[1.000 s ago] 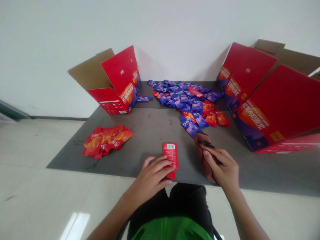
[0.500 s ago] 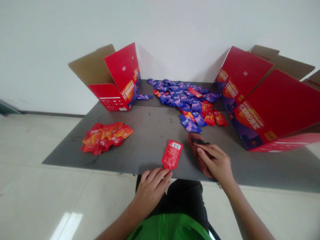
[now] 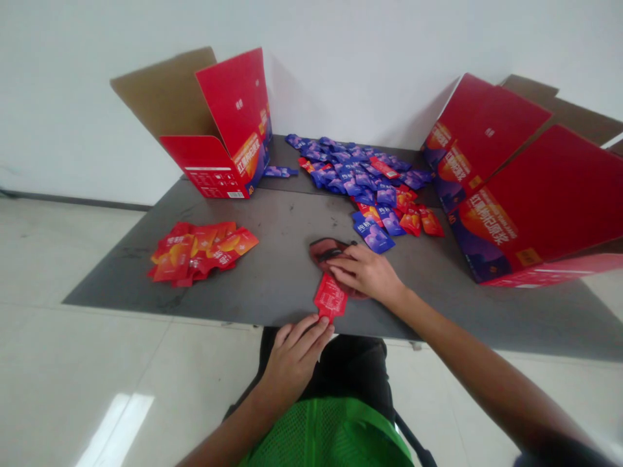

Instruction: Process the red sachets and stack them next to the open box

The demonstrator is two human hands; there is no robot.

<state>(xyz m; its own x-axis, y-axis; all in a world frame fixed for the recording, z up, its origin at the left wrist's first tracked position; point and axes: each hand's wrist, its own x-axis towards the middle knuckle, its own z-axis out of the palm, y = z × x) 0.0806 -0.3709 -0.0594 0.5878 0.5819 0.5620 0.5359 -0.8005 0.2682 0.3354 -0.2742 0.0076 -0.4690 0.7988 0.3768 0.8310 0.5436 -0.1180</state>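
Note:
A red spouted pouch (image 3: pixel 331 296) lies at the table's front edge, its printed back up and its narrow neck toward me. My left hand (image 3: pixel 298 353) holds that neck at the edge between fingertips and thumb. Bunched in my right hand (image 3: pixel 367 272) is a brownish-red cloth (image 3: pixel 322 251), with a small black item, too unclear to name, at its top. The cloth lies over the far end of the pouch and hides its barcode.
Orange-red pouches (image 3: pixel 199 253) are heaped at the left. A larger pile of mostly purple pouches (image 3: pixel 348 175), some red among them, lies at the back. Open red cartons stand at the left (image 3: pixel 195 155) and right (image 3: pixel 525 201). A white wall (image 3: pixel 341 58) rises behind.
My right hand has moved left with the cloth, from beside the pouch onto its far end. My left hand stays at the pouch's neck. The camera view has shifted slightly.

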